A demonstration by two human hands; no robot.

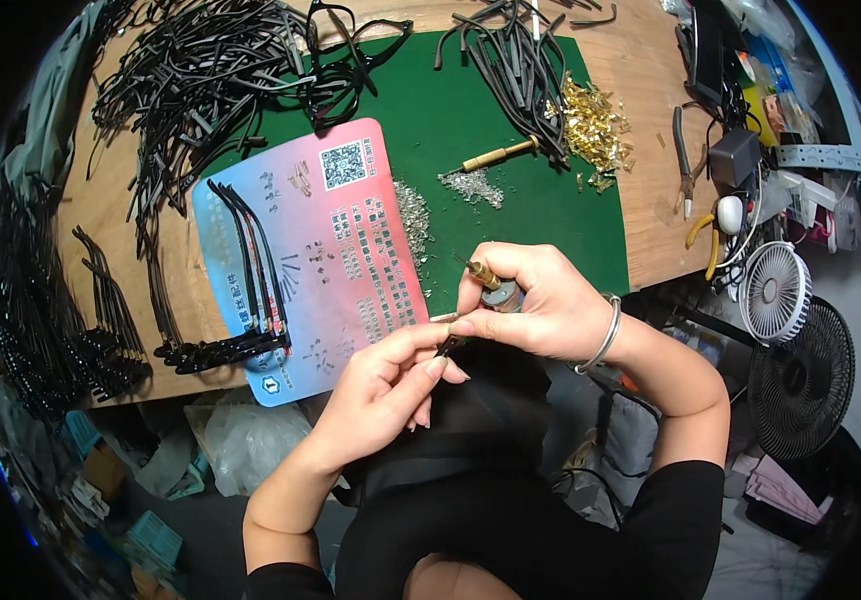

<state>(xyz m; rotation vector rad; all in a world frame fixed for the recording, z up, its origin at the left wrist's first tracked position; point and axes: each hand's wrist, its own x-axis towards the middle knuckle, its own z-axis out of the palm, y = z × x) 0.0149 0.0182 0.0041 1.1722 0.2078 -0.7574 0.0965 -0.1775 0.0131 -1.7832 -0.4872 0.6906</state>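
Observation:
My right hand (556,300) is wrapped around a brass screwdriver (496,288) with a grey knob, its thin shaft pointing up and away from the palm. The thumb and fingertips of my left hand (376,390) pinch a small dark piece (449,345), mostly hidden by the fingers; I cannot make out its kind. Both hands meet in front of the table's near edge, with the right fingertips touching the same spot. Just beyond them lies a blue and pink printed mat (326,300) bearing small metal parts and several dark glasses temples (251,255).
A green mat (571,230) carries a pile of silver screws (413,225), a second brass screwdriver (499,155) and gold hinge-like pieces (596,130). Black temples (201,80) heap up at the far left, with glasses frames (356,60) beside them. Fans (776,292) stand at right.

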